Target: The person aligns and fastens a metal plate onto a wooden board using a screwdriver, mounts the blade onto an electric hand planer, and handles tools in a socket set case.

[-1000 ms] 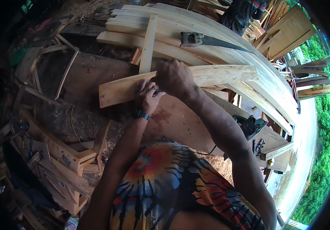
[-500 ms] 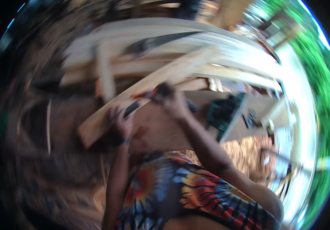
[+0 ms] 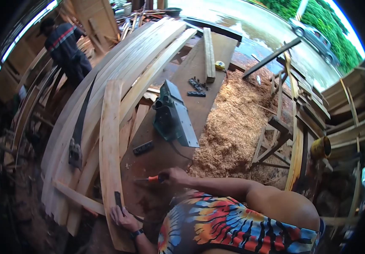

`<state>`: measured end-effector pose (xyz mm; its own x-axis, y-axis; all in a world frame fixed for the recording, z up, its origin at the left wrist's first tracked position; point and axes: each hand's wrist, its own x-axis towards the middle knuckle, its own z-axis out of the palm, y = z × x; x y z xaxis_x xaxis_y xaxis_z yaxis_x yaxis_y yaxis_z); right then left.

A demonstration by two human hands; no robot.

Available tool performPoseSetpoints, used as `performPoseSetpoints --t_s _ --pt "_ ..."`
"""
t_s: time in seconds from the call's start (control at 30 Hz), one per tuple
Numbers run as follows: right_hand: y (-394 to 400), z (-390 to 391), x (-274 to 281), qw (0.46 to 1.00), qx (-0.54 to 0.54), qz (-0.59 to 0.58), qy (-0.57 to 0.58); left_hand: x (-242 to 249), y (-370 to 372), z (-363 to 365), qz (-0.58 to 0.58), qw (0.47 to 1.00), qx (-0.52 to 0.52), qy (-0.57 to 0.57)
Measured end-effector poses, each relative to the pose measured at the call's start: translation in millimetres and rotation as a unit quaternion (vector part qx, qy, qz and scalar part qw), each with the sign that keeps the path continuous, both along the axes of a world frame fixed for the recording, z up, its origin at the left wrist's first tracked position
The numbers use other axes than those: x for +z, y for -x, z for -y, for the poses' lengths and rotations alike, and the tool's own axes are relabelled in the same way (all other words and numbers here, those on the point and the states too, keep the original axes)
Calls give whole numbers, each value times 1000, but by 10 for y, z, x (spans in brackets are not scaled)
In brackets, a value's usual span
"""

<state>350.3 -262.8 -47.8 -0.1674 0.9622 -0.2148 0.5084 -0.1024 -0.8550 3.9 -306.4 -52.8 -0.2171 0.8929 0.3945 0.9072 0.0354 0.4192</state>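
Note:
My left hand [image 3: 124,219] rests at the near end of a long pale wooden board [image 3: 111,122], its fingers closed round the lower end of a short dark flat bar [image 3: 118,197] that overlaps the board. In my right hand [image 3: 174,175] is a screwdriver [image 3: 152,178] with an orange and black handle, its thin shaft pointing left over the brown bench [image 3: 144,167]. Beyond the right hand, a green electric planer [image 3: 172,114] lies upturned on the bench, its flat metal sole showing. A small black ribbed block [image 3: 143,147] lies between the planer and the board.
Long planks [image 3: 85,110] are stacked on the left, with a handsaw [image 3: 79,131] on them. Farther along the bench are black blocks [image 3: 196,88], a timber piece [image 3: 209,55] and a tape measure [image 3: 219,64]. Shavings [image 3: 233,127] cover the ground at right. A person [image 3: 66,48] stands far left.
My view has swung and steadied, so the bench now runs away from me. Both hands still hold their tools; the screwdriver is now farther from my left hand and the dark bar.

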Motion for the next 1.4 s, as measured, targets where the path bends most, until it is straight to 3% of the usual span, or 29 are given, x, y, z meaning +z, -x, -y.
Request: performPoseSetpoints --t_s 0.07,0.17,0.23,0.27,0.3,0.33,0.4,0.47,0.57,0.6,0.67,0.77,0.87,0.97,1.07,1.1,1.2,1.33,1.4 --pt "28 37 93 1000 -26 9 -4 91 -18 -15 33 999 8 16" --pt "60 127 86 980 19 131 -150 -25 87 -97 40 999 -14 0" --pt "134 148 -316 981 3 151 -123 -99 171 -164 46 999 -13 -24" --pt "113 138 -767 962 -21 145 -231 -138 157 -207 42 998 -5 -40" --pt "84 163 -625 954 -2 187 -236 -180 150 -265 59 997 6 -57" --pt "120 245 -218 967 -44 149 -202 -165 156 -276 72 995 14 -62" --pt "121 298 -168 965 -73 148 -204 113 91 -274 100 994 42 -8" --pt "142 393 -205 959 -105 146 -221 125 121 -315 112 992 48 -37" --pt "120 516 99 961 -82 190 -186 184 138 -283 116 993 21 -32" --pt "75 519 -63 957 -63 224 -175 232 107 -246 122 992 15 -25" --pt "73 585 -206 942 -56 245 -223 381 28 -191 139 989 -41 -40" --pt "228 680 244 947 -56 200 -243 582 -158 -64 177 977 -110 -36" --pt "441 793 732 973 -36 121 -193 750 -406 138 246 953 -176 19" --pt "488 811 689 980 -11 81 -184 863 -604 262 225 928 -285 85" --pt "354 764 844 986 124 87 -62 925 -796 366 233 897 -344 151" --pt "292 791 647 981 150 76 -101 966 -860 374 236 886 -365 161" --pt "174 855 999 977 183 103 22 1100 -1087 302 230 860 -429 152" --pt "-60 949 956 987 142 78 -25 1200 -1354 92 166 841 -495 142" --pt "-243 938 856 985 146 91 4 1301 -1525 -31 173 832 -499 171"
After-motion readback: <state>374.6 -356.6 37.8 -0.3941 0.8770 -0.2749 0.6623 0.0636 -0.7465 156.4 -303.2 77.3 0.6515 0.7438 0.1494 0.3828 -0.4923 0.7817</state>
